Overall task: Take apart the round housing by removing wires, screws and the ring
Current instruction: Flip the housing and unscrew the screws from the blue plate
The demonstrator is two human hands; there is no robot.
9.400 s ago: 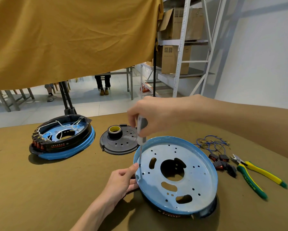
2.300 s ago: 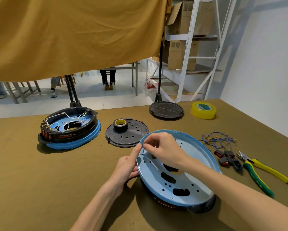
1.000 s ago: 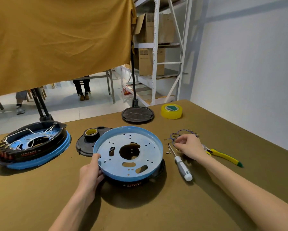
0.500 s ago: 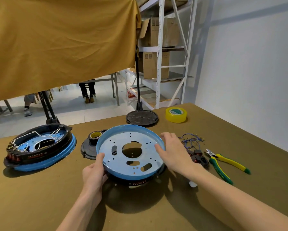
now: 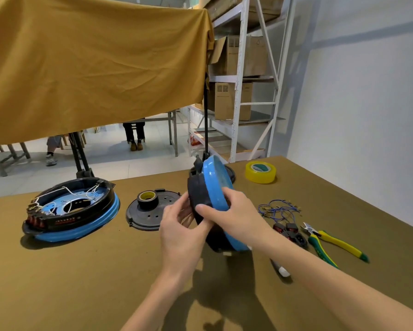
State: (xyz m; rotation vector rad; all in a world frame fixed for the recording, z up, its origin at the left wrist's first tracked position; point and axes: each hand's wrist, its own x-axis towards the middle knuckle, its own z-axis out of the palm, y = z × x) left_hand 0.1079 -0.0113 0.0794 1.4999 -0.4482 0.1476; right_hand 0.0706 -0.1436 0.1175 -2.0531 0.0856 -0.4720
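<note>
Head view. Round blue metal housing with black plastic ring [image 5: 212, 199] held up on edge above the olive-brown cloth-covered table [image 5: 81, 283], at table centre; blue flat face turned right, black ring side turned left, disc axis roughly horizontal, left to right. Lowest rim near or on the cloth; contact hidden by the arms.

Left hand [image 5: 180, 237] against the black ring side, thumb and fingers curled round the ring's near edge. Right hand [image 5: 234, 218] on the blue side, fingers wrapped over the rim, thumb across the black band.

Edges and room: second blue-and-black housing with white wires [image 5: 71, 212] lying flat, well apart to the left. Black perforated plastic disc [image 5: 150, 213] with small roll of black tape [image 5: 148, 199] on it, just left of the hands. Right of the held housing: loose blue wires [image 5: 279, 209], black-and-red switches [image 5: 288, 231], green-and-yellow cutting pliers [image 5: 332, 242], white-handled screwdriver [image 5: 280, 268] partly under the right forearm. Roll of yellow tape [image 5: 260, 172] near the far edge. Bare cloth in front, toward the near edge.

Change from half a second before: housing then flat, blue plate upward, hands on opposite rims; now tipped up onto its edge.
</note>
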